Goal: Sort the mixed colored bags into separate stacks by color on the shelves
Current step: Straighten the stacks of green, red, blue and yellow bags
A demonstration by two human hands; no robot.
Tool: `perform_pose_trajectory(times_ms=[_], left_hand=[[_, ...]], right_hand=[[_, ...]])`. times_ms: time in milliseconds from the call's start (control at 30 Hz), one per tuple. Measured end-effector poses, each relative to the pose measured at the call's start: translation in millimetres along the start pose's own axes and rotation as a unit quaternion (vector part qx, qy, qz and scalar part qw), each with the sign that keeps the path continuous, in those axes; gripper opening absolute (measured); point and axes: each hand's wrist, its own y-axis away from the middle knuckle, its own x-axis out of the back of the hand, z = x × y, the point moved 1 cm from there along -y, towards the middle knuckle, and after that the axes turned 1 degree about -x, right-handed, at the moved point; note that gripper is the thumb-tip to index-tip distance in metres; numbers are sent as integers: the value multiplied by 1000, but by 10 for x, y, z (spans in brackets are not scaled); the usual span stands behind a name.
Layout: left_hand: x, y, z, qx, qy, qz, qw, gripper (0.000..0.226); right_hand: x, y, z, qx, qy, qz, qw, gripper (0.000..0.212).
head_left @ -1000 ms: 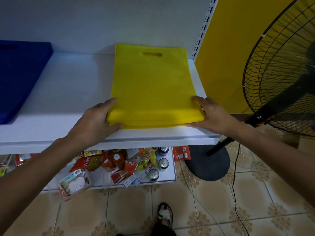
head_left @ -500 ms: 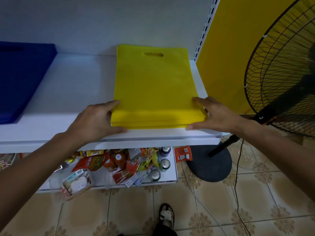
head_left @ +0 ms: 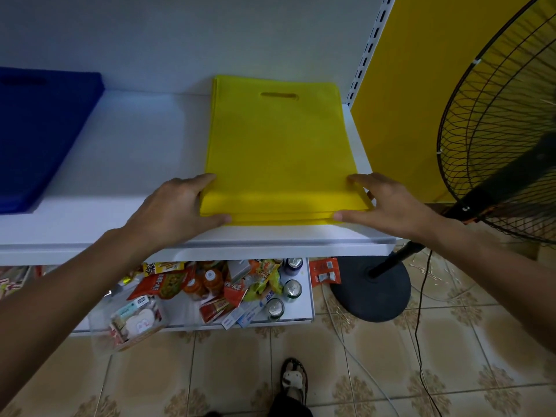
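Fingers of the left hand [head_left: 177, 209] and right hand [head_left: 391, 206], together and nearly straight, press the near corners of a flat, matte yellow bag stack [head_left: 279, 152] on a smooth white shelf [head_left: 120, 176].

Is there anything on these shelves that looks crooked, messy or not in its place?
The yellow stack is nearly square, but its lower bags stick out a little at the near edge, between the left hand and right hand. On the lower shelf, snack packets lie in a jumbled heap.
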Motion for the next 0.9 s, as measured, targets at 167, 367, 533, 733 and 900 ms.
perform_pose_trajectory(times_ms=[167,367,533,733,900], left_hand=[[-25,-34,22,18,-42,-14,999,78],[25,-39,27,16,-68,-19,997,79],[-11,-40,-5,24,-58,-17,998,79],[29,-91,-50,13,-40,-17,999,88],[34,-101,-82,-6,-21,-15,1000,101]], right_hand=[[-30,-31,3,1,-2,15,1000,72],[-8,-40,18,4,15,5,1000,85],[6,-85,-3,6,25,2,1000,87],[-22,-92,28,10,6,13,1000,88],[9,-120,64,4,6,13,1000,97]])
